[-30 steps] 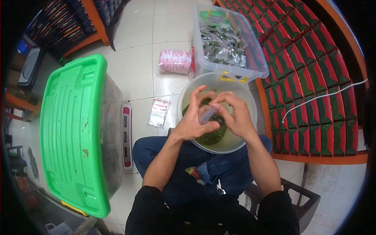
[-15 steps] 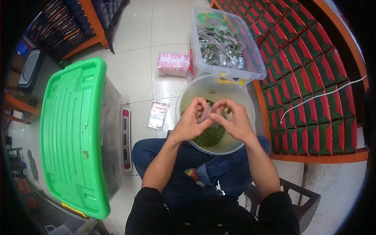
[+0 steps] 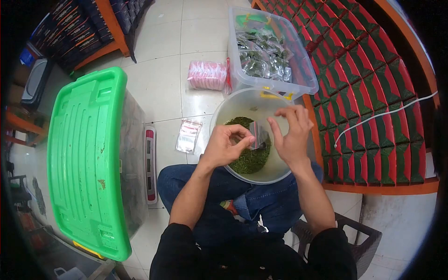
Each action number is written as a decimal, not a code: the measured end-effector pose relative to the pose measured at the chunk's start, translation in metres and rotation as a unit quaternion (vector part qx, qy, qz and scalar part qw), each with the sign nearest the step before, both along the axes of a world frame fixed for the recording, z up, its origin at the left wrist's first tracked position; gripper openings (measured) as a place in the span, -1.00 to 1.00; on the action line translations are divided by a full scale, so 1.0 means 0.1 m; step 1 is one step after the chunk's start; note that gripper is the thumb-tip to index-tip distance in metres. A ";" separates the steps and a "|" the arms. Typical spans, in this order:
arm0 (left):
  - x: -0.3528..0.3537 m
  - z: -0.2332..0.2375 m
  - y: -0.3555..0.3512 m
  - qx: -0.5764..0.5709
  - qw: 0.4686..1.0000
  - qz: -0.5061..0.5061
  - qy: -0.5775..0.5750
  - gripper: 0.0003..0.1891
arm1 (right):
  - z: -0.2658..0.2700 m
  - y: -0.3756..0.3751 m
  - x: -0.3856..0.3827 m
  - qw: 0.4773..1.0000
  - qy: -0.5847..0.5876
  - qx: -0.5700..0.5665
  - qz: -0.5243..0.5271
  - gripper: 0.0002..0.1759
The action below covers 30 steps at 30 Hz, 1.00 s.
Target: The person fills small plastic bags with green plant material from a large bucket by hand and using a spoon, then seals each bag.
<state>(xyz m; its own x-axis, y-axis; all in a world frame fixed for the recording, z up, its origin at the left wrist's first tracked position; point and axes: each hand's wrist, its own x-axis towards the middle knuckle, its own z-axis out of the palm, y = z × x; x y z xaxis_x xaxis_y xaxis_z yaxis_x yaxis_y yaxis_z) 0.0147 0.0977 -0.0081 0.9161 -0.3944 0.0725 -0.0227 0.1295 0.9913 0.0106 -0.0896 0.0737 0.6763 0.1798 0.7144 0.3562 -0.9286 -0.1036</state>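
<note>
My left hand [image 3: 228,145] pinches a small clear zip bag [image 3: 255,130] with a red line along its top, between thumb and forefinger. The bag hangs over a round whitish tub [image 3: 283,161] that stands against my crossed legs. In the tub lies a heap of chopped green dried leaves [image 3: 249,163], with a small dark object [image 3: 261,145] on it, partly behind the bag. To the right of the bag, over the tub's right side, my right hand [image 3: 294,133] is raised with thumb and fingers apart, holding nothing.
Behind the tub stands a clear plastic box [image 3: 303,84] of filled bags. A pink-striped pack [image 3: 207,75] and a flat stack of empty bags [image 3: 188,136] lie on the floor. Left are a scale [image 3: 150,163] and a green-lidded bin [image 3: 86,163]; right, rows of red-green boxes [image 3: 368,116].
My right hand has let go of the bag and moved up and to the right. The left hand still holds the bag, which now hangs flat and upright.
</note>
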 end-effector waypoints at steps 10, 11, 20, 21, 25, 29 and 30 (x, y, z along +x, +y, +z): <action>-0.02 0.11 -0.03 -0.030 0.998 -0.037 0.042 -0.82 | -0.09 -0.06 -0.06 0.844 0.477 0.191 0.155 -0.71; -0.01 0.08 -0.02 -0.030 0.998 -0.038 0.042 -0.82 | -0.06 -0.07 -0.05 0.837 0.490 0.183 0.159 -0.73; -0.02 -0.14 -0.22 0.178 0.959 0.139 -0.172 -0.81 | -0.09 0.14 -0.10 0.945 0.327 0.013 -0.015 -0.73; -0.02 -0.13 -0.24 0.158 0.948 0.170 -0.218 -0.81 | -0.06 0.16 -0.10 0.945 0.324 0.005 -0.040 -0.70; 0.00 -0.09 -0.25 0.117 0.922 0.226 -0.291 -0.78 | -0.12 0.17 -0.02 0.930 0.365 0.046 0.005 -0.66; -0.01 0.04 -0.05 0.255 0.900 0.262 -0.238 -0.82 | -0.09 0.07 0.12 0.929 0.368 0.016 -0.027 -0.64; -0.01 0.20 -0.01 0.199 0.915 0.236 -0.259 -0.75 | -0.06 0.05 0.15 0.931 0.364 0.016 -0.008 -0.65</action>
